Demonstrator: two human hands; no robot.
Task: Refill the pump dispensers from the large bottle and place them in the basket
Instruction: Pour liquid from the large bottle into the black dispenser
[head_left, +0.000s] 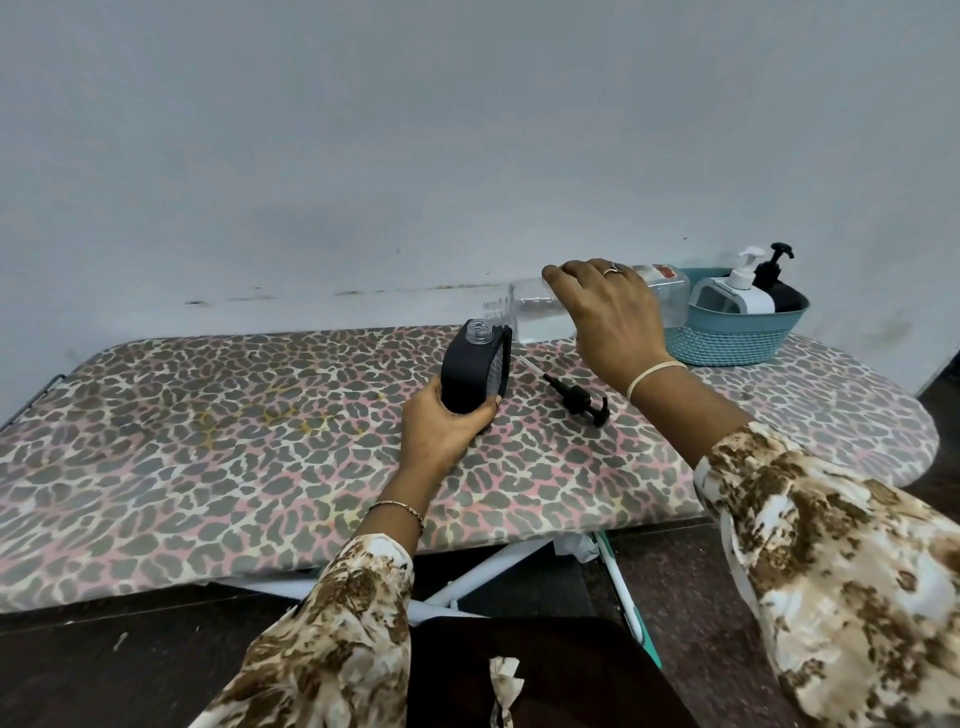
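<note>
My left hand grips the base of a black pump dispenser that stands slightly tilted on the board, its clear neck open. My right hand holds the large clear bottle almost level, its threaded mouth just above the dispenser's neck. The black pump head with its tube lies on the board to the right of the dispenser. A teal basket at the back right holds a white dispenser and a black dispenser.
The leopard-print ironing board stands against a pale wall, with its white legs showing below the front edge. A dark floor lies beneath, and a dark object with a scrap of cloth sits at the bottom centre.
</note>
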